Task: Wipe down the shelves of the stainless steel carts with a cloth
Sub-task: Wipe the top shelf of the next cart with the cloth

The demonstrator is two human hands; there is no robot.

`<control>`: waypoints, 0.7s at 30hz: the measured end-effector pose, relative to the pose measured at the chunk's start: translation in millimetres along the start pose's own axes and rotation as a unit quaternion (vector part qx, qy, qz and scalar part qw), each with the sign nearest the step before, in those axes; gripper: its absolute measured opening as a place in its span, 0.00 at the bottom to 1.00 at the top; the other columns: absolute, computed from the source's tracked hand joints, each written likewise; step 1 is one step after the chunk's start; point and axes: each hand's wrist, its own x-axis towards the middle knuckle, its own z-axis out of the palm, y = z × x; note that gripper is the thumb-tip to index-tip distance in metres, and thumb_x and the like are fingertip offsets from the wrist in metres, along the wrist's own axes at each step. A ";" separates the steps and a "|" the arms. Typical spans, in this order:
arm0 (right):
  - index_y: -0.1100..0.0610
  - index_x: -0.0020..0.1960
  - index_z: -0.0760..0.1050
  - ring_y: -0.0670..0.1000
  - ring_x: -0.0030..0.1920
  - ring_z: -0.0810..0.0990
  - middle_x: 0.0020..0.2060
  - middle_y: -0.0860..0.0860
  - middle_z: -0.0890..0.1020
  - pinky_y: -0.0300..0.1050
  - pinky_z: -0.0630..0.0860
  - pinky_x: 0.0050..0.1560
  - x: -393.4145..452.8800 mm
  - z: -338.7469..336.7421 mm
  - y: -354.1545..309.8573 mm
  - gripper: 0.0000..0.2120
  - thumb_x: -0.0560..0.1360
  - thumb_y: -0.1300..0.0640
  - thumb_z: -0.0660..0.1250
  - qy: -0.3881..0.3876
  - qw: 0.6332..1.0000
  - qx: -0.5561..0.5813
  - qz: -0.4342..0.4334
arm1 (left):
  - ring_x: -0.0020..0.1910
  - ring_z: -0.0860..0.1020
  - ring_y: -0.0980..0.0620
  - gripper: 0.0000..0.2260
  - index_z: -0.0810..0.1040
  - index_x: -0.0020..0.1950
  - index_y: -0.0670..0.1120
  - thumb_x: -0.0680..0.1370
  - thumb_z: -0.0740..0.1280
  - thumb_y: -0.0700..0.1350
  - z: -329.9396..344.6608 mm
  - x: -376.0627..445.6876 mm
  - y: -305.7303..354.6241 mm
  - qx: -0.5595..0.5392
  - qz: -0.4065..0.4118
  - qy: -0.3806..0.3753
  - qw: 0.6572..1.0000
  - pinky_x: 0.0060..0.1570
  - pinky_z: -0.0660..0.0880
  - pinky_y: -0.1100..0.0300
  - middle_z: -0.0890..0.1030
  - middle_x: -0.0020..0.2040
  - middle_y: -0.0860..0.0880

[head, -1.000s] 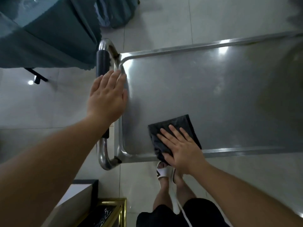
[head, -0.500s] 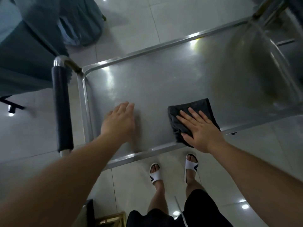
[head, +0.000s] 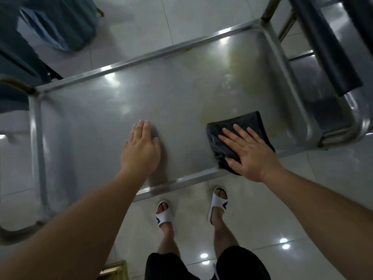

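- My right hand (head: 251, 153) lies flat on the cloth (head: 240, 136), on the cart shelf (head: 161, 102) by its near rim.
- My left hand (head: 141, 150) rests on the shelf, left of the cloth, well apart.

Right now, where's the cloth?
In the head view the dark cloth lies on the cart's top shelf, toward its right end against the near rim, flat under the right hand; the left hand rests mid-shelf, apart from it.
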 end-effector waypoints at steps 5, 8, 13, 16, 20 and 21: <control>0.45 0.84 0.55 0.50 0.84 0.47 0.84 0.43 0.54 0.57 0.49 0.82 -20.8 -10.8 78.6 0.34 0.80 0.37 0.52 0.006 0.999 -0.009 0.032 | 0.85 0.50 0.46 0.28 0.53 0.86 0.51 0.87 0.55 0.55 12.7 22.9 3.2 -0.008 -0.047 0.048 0.998 0.82 0.51 0.46 0.52 0.87 0.48; 0.47 0.84 0.58 0.53 0.84 0.52 0.83 0.45 0.58 0.60 0.49 0.82 -31.9 -16.1 111.5 0.34 0.80 0.37 0.50 0.026 0.991 0.013 0.131 | 0.85 0.51 0.46 0.28 0.53 0.86 0.52 0.86 0.54 0.57 15.2 33.9 -12.8 0.000 -0.062 0.076 0.995 0.82 0.52 0.45 0.52 0.87 0.49; 0.47 0.84 0.54 0.55 0.84 0.46 0.84 0.48 0.54 0.62 0.43 0.82 -17.4 -9.8 99.7 0.33 0.82 0.37 0.48 0.073 0.931 0.066 0.352 | 0.86 0.48 0.49 0.28 0.51 0.86 0.53 0.86 0.50 0.58 14.3 57.1 -33.7 0.010 -0.076 0.125 0.989 0.83 0.48 0.47 0.50 0.87 0.50; 0.51 0.85 0.52 0.59 0.83 0.47 0.84 0.52 0.53 0.67 0.48 0.80 6.1 -9.4 60.7 0.34 0.83 0.37 0.44 0.093 0.888 0.106 0.438 | 0.86 0.46 0.51 0.28 0.50 0.87 0.53 0.87 0.50 0.57 21.6 68.0 -34.7 0.007 -0.082 0.136 0.987 0.83 0.44 0.49 0.49 0.87 0.51; 0.53 0.84 0.56 0.61 0.83 0.53 0.83 0.54 0.58 0.66 0.52 0.80 23.8 -0.2 -23.4 0.33 0.83 0.38 0.50 0.101 0.932 0.068 0.342 | 0.85 0.46 0.54 0.28 0.52 0.87 0.54 0.87 0.51 0.56 35.4 72.2 -37.6 -0.008 -0.087 0.163 0.983 0.83 0.43 0.51 0.51 0.87 0.53; 0.52 0.84 0.56 0.60 0.83 0.53 0.83 0.54 0.58 0.65 0.51 0.80 28.6 3.6 -47.4 0.34 0.82 0.38 0.52 0.093 0.952 0.057 0.286 | 0.85 0.47 0.54 0.28 0.53 0.87 0.54 0.86 0.51 0.56 37.5 72.7 -39.8 -0.010 -0.087 0.170 0.982 0.83 0.43 0.52 0.52 0.87 0.53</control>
